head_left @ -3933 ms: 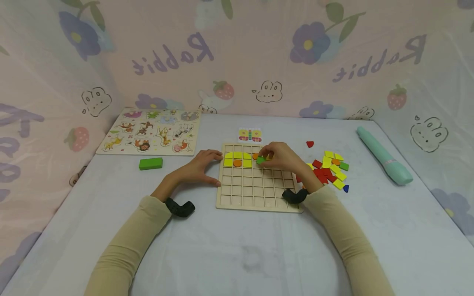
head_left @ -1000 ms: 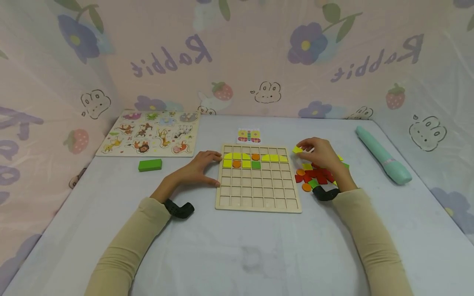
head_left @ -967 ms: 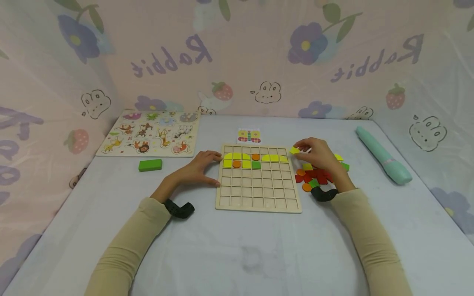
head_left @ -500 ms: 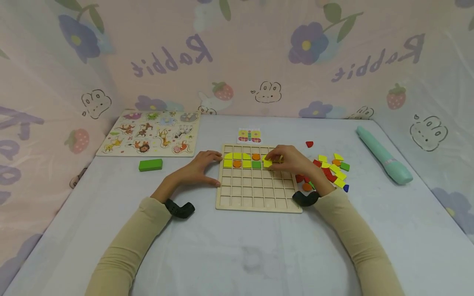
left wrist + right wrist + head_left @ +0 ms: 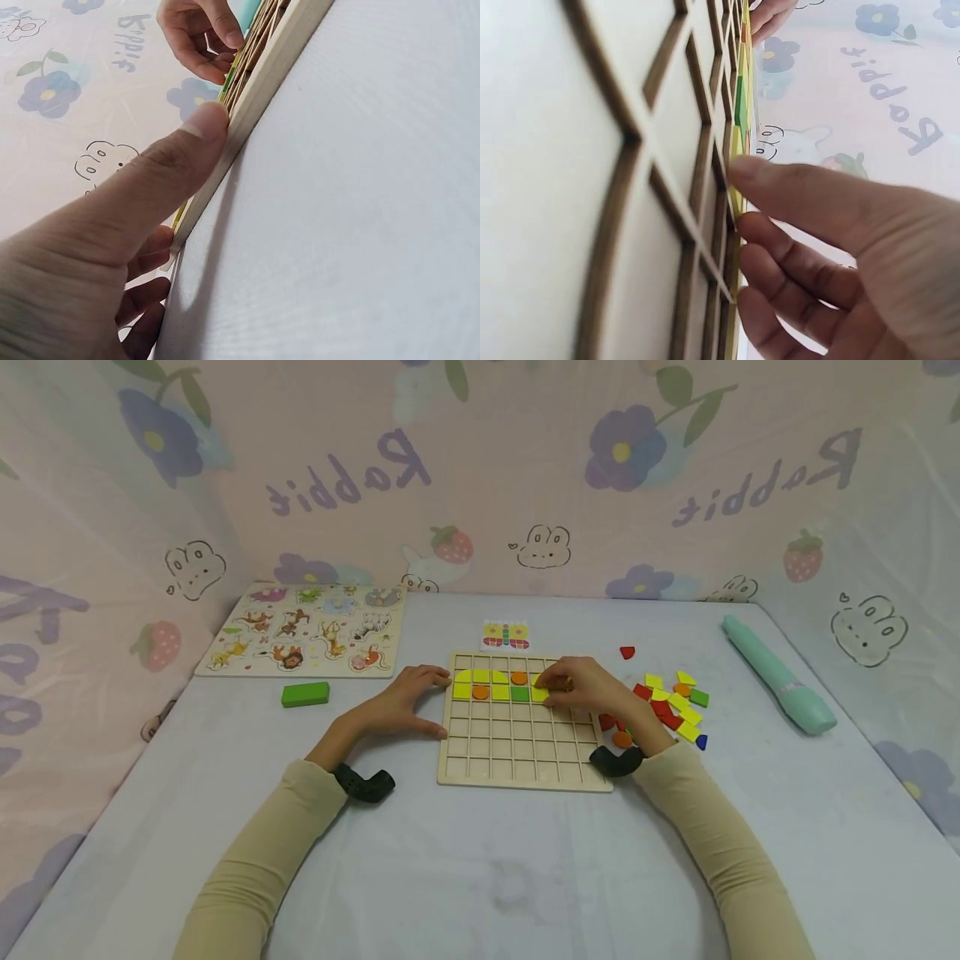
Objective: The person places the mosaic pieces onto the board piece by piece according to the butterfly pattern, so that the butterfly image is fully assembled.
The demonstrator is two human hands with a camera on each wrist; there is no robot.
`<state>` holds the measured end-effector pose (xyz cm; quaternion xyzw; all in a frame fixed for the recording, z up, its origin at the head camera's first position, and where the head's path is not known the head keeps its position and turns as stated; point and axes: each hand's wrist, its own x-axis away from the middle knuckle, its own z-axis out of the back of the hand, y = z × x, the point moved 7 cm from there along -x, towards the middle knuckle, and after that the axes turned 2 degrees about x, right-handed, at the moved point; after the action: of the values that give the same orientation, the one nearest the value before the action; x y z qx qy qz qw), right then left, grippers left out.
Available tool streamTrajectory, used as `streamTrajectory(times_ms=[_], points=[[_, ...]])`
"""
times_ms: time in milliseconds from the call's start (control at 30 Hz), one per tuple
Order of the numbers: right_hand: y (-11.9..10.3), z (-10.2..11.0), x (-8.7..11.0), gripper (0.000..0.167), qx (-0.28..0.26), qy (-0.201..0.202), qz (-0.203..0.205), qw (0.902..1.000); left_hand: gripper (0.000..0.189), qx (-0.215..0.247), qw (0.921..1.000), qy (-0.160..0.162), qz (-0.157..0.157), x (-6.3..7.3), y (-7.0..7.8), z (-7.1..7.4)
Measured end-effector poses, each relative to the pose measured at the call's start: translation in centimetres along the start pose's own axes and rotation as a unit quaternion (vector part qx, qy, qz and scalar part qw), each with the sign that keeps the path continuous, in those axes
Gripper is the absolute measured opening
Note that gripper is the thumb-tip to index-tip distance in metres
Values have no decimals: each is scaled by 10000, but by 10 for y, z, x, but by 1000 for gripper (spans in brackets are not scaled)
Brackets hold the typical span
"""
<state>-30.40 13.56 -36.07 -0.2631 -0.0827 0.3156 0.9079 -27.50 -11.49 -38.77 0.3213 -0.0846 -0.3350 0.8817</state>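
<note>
A wooden grid board lies flat in the head view. Yellow tiles, two orange discs and a green square tile fill cells of its upper rows. My right hand pinches a yellow square tile in the cell right of the green one. In the right wrist view, the thumb is on that tile, with the index fingertip close by. My left hand rests at the board's left edge. The left wrist view shows its thumb against the rim and the other fingers further along.
Loose red, yellow, orange and green tiles lie right of the board, a lone red piece behind them. A butterfly card sits beyond the board. An animal puzzle and green block are left; a teal, club-shaped object is far right.
My right hand has carried a yellow square tile from the board's right side leftward into the cell beside the green one. Earlier it set that green tile down. The left hand stays put.
</note>
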Motion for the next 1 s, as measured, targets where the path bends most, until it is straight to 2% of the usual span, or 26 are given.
streamTrajectory(times_ms=[500, 600, 800, 867, 1000], points=[[0, 2, 3, 25, -61, 64, 0, 10000, 82, 26, 10000, 11, 6, -1, 0, -1], [0, 11, 8, 25, -20, 169, -23, 9999, 83, 46, 10000, -1, -2, -2, 1, -1], [9, 43, 27, 24, 201, 601, -1, 9980, 83, 16, 10000, -5, -19, -3, 1, -1], [17, 50, 35, 24, 318, 642, -123, 9974, 82, 9, 10000, 1, -27, -2, 0, -1], [38, 59, 51, 24, 511, 611, -614, 9949, 82, 57, 10000, -2, 6, -1, -1, 0]])
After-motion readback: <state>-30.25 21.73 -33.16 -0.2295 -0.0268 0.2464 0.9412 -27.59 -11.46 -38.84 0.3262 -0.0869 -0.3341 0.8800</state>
